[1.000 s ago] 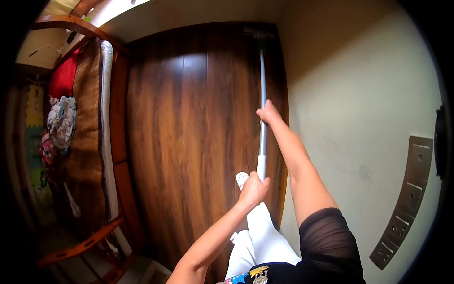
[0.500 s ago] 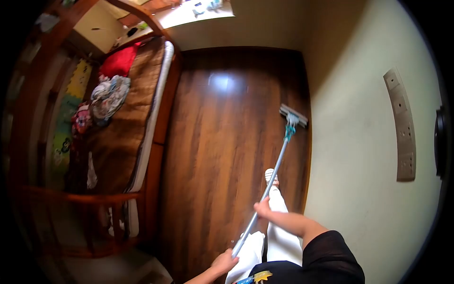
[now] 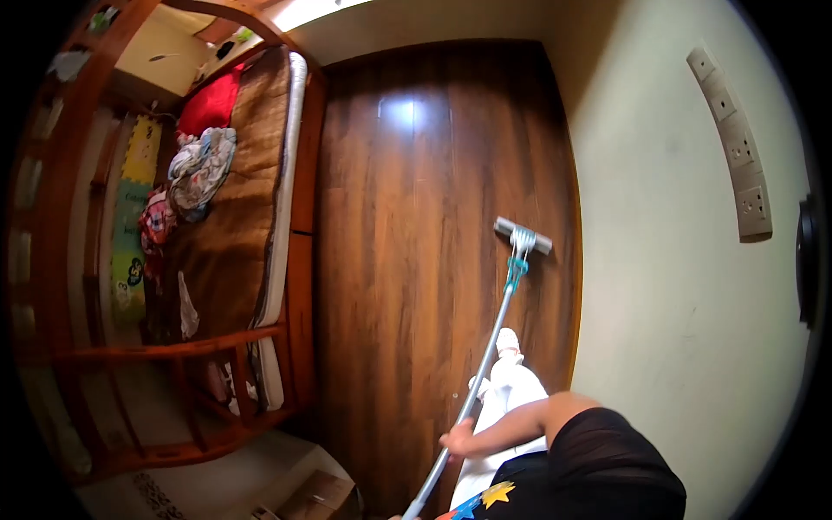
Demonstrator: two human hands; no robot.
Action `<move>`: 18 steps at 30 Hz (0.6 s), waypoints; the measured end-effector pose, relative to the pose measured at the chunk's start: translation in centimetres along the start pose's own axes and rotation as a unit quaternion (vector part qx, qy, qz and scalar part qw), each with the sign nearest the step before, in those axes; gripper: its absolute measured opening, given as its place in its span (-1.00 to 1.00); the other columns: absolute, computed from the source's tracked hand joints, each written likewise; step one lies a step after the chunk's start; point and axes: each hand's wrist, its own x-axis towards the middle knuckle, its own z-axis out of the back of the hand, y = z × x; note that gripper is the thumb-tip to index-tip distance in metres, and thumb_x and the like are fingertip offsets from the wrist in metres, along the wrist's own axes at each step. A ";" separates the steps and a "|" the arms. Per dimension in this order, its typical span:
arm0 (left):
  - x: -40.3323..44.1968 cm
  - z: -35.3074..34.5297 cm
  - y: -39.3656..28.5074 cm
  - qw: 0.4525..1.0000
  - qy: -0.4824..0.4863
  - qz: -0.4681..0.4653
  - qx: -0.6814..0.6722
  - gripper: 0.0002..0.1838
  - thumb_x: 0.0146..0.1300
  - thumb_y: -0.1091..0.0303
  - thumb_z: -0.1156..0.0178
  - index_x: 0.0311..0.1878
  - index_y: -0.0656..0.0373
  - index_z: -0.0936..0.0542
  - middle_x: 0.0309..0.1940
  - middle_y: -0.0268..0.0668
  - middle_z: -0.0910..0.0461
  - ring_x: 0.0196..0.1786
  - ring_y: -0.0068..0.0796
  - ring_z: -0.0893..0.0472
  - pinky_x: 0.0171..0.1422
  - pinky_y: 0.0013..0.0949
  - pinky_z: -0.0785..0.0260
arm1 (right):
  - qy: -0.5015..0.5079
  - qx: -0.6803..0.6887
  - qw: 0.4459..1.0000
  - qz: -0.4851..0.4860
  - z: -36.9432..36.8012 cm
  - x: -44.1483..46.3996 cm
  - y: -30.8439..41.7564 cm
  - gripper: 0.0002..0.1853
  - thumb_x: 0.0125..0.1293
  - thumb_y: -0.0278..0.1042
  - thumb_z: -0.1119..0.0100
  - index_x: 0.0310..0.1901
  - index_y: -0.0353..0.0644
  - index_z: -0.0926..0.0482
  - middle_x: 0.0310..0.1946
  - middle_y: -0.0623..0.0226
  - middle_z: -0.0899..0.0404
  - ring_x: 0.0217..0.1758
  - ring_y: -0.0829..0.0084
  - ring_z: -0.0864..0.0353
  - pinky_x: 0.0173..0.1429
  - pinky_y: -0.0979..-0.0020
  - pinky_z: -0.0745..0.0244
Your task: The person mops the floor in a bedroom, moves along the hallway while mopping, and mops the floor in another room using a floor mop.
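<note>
A mop with a grey pole [image 3: 485, 360], teal joint and flat pale head [image 3: 523, 236] rests head-down on the dark wooden floor [image 3: 390, 286], a little short of the right wall. My right hand [image 3: 457, 439] is wrapped round the lower middle of the pole. At the bottom edge of the view my left hand [image 3: 397, 517] barely shows beside the pole's end; its fingers are out of sight. My feet in white shoes [image 3: 508, 341] stand just behind the mop head, below white trousers.
On the left is a wooden-framed bed [image 3: 302, 260] with a brown mat, red cloth [image 3: 211, 102] and crumpled clothes [image 3: 204, 169]. The pale wall [image 3: 667, 295] with a socket strip [image 3: 735, 139] stands on the right. A cardboard box [image 3: 316, 496] is at bottom left.
The mop head has come back from the far right corner toward my feet, and lately shifted slightly left. Both hands have moved down and back with the pole.
</note>
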 end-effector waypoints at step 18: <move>15.0 -21.1 -31.8 0.854 -0.187 -0.281 0.395 -0.56 0.01 0.04 -0.23 -0.34 0.32 -0.48 -0.47 -0.01 -0.56 -0.32 -0.13 -0.60 -0.21 -0.19 -0.40 | -0.398 -0.060 0.908 0.112 28.6 8.4 24.5 -0.55 0.08 -0.36 0.00 0.03 -0.35 -0.30 -0.04 -0.10 -0.49 0.07 0.07 -0.50 0.09 0.18 -0.41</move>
